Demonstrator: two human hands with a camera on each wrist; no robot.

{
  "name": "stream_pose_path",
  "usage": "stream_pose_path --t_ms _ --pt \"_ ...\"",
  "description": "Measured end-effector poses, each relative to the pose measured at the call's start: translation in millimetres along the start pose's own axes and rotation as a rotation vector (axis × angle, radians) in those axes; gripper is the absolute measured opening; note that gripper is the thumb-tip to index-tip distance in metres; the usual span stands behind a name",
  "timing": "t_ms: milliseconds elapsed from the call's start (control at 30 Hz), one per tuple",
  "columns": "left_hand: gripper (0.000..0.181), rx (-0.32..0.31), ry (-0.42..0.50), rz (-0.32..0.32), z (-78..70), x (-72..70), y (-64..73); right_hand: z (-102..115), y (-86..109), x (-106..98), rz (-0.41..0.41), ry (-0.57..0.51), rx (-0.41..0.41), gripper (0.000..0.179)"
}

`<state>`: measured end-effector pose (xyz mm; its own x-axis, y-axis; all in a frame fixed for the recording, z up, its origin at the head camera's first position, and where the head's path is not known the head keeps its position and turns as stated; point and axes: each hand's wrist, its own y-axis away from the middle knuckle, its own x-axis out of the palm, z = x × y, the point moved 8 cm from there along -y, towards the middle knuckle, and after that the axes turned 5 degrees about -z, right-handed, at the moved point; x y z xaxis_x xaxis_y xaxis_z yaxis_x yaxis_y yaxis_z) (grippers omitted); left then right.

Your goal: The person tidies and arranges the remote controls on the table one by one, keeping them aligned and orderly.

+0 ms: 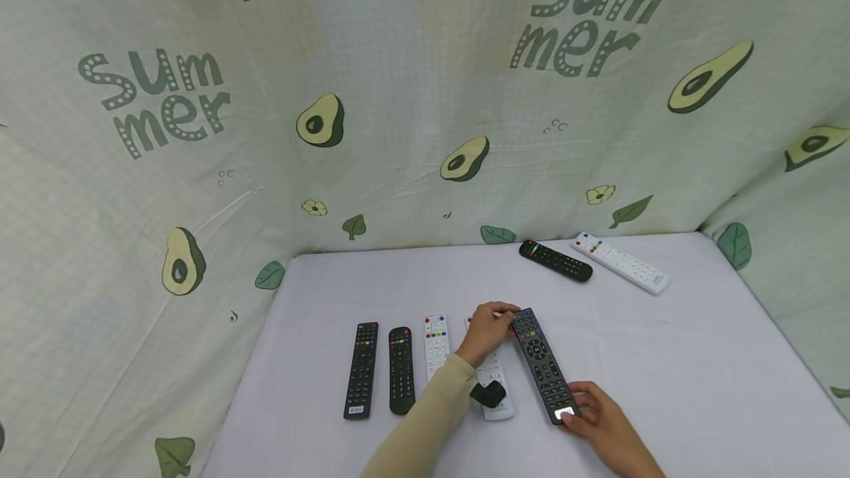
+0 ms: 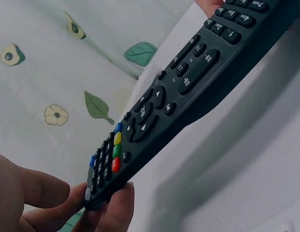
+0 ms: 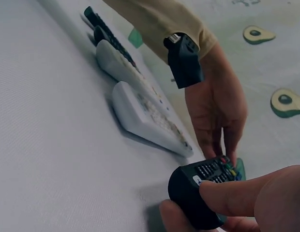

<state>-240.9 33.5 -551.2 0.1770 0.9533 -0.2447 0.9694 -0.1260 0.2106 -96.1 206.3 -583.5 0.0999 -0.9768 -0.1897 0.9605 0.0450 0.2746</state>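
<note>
A dark grey remote control [image 1: 543,364] with a round navigation pad is held at both ends, its shadow falling on the cloth in the left wrist view. My left hand [image 1: 488,332] grips the far end, fingertips [image 2: 120,208] at the edge near the coloured buttons. At the near end my right hand [image 1: 603,423] pinches it, the thumb [image 3: 227,197] over the pale label. Just left lies a white remote [image 1: 498,402], partly covered by my left hand and wrist. Another white remote [image 1: 436,338] lies beyond it, its lower part behind the left sleeve.
Two black remotes [image 1: 361,367] continue the row on the left. At the back right, a black remote [image 1: 555,260] and a white remote [image 1: 620,262] lie slanted on the white-covered table [image 1: 704,360]. A printed avocado curtain [image 1: 398,80] hangs behind the table.
</note>
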Motion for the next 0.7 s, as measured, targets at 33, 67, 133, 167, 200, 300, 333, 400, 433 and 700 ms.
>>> stream_pose_path --t_ms 33,67,133,167,200,300,333,400,433,700 --pt "0.026 -0.001 -0.018 0.003 -0.5 0.7 0.7 1 0.1 0 -0.023 0.038 0.009 0.055" --pt "0.026 0.006 -0.041 0.008 -1.7 1.3 1.5 1 0.0 1 -0.049 0.073 0.018 0.055" --pt "0.028 0.014 -0.084 0.013 -3.4 2.7 2.3 1 0.4 1 -0.094 0.115 0.032 0.054" --pt "0.028 0.018 -0.102 0.014 -4.1 3.2 2.9 2 0.5 2 -0.113 0.136 0.029 0.054" --pt "0.029 0.026 -0.119 0.016 -5.3 3.8 3.5 2 0.7 2 -0.129 0.154 0.027 0.053" --pt "0.032 0.043 -0.169 0.013 -6.6 6.1 3.3 3 0.5 3 -0.157 0.2 0.013 0.054" --pt "0.032 0.05 -0.183 0.013 -6.7 7.1 3.0 3 0.4 3 -0.162 0.215 0.009 0.055" --pt "0.034 0.067 -0.209 0.018 -6.8 9.7 2.4 3 0.1 4 -0.167 0.242 0.008 0.057" --pt "0.035 0.07 -0.219 0.02 -6.3 11.1 2.0 3 0.0 4 -0.167 0.252 0.006 0.058" --pt "0.043 0.08 -0.256 0.049 -7.8 18.6 3.3 9 -1.7 8 -0.146 0.328 -0.014 0.062"
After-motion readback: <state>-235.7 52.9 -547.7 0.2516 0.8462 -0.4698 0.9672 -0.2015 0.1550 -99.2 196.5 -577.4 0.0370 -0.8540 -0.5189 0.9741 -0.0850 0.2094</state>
